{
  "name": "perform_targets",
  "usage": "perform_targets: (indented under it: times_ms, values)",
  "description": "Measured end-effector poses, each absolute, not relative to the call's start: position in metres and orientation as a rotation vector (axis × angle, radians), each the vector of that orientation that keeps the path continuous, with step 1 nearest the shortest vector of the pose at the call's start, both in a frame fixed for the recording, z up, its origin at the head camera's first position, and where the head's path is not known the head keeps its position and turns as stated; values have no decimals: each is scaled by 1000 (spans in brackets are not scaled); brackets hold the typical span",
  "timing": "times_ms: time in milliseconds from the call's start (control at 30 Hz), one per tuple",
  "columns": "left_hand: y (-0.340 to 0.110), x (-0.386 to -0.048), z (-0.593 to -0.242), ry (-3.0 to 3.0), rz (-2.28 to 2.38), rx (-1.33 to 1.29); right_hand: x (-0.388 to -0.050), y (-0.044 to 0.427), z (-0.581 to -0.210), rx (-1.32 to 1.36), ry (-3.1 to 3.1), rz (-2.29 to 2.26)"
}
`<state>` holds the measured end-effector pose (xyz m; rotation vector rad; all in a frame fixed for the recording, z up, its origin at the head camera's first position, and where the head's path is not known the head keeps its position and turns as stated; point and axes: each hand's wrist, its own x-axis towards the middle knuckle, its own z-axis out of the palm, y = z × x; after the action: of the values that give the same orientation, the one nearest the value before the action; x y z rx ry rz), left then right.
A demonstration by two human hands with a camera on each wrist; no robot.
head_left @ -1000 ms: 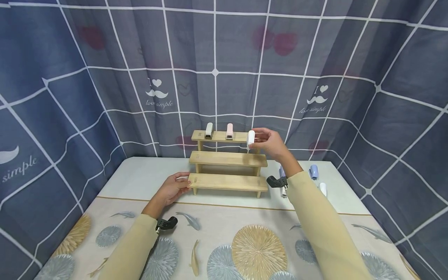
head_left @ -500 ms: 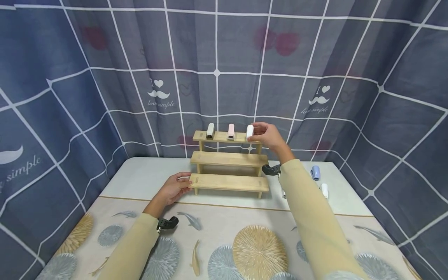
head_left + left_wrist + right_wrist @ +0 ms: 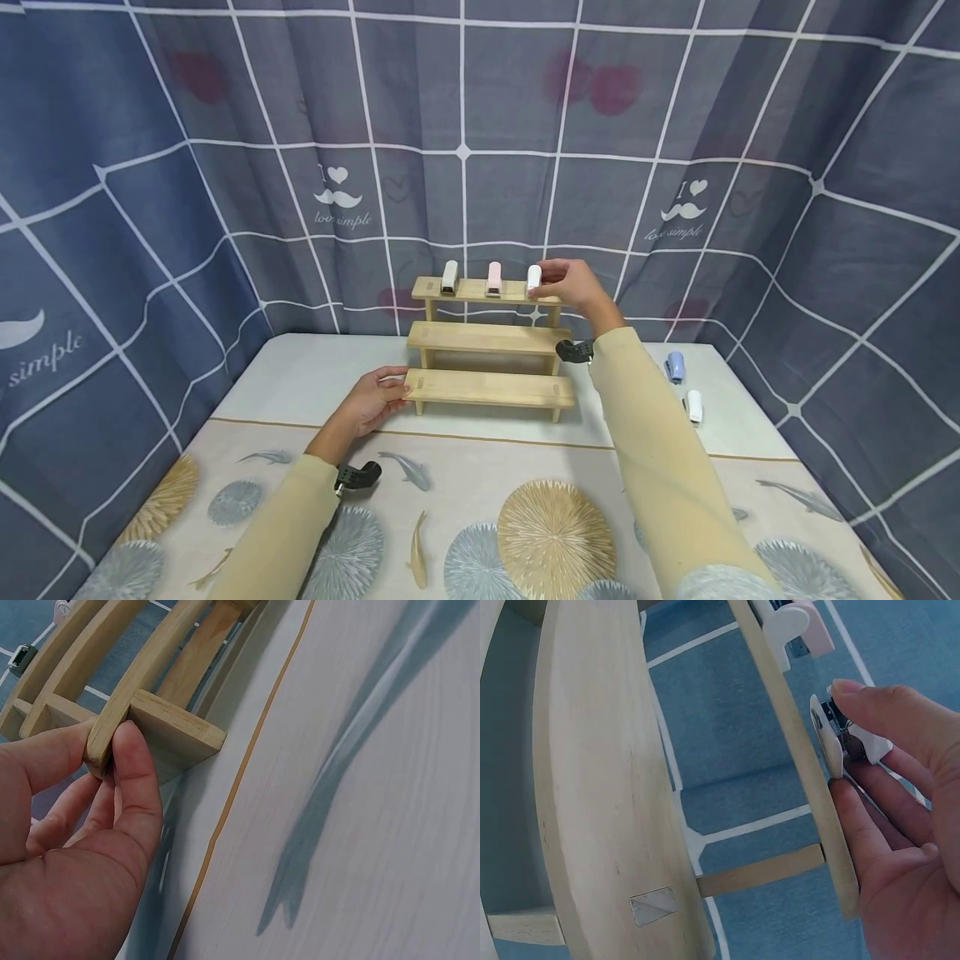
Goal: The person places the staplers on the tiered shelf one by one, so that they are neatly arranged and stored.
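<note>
A three-tier wooden rack (image 3: 489,387) stands on the table. My left hand (image 3: 372,403) pinches the left end of its lowest shelf; in the left wrist view, thumb and fingers grip the shelf end (image 3: 112,724). On the top shelf sit a cream stapler (image 3: 449,277) at the left and a pink stapler (image 3: 493,280) in the middle. At the right end of that shelf, my right hand (image 3: 573,285) holds a white stapler (image 3: 533,278). The right wrist view shows this stapler (image 3: 827,739) between thumb and fingers, at the shelf's edge.
To the right on the table lie a blue stapler (image 3: 675,367) and another white stapler (image 3: 694,407), beyond my right sleeve. A patterned cloth (image 3: 465,475) covers the front of the table. Checked curtains (image 3: 510,200) hang behind and at both sides.
My right hand has moved the white stapler slightly up and left, from in front of the top shelf's right end onto it. The left hand stays at the lowest shelf.
</note>
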<state>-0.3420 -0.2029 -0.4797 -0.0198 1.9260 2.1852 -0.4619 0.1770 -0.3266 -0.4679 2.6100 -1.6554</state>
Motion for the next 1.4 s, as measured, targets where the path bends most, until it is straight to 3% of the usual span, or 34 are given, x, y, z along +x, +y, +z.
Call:
perform_targets:
  times_ms: [767, 1400]
  values:
    - [-203, -343, -479, 1920, 2184, -31, -466, 175, -331, -432, 2656, -1634]
    - [-204, -342, -482, 1915, 2188, -6, -442, 192, -341, -548, 2595, -1843]
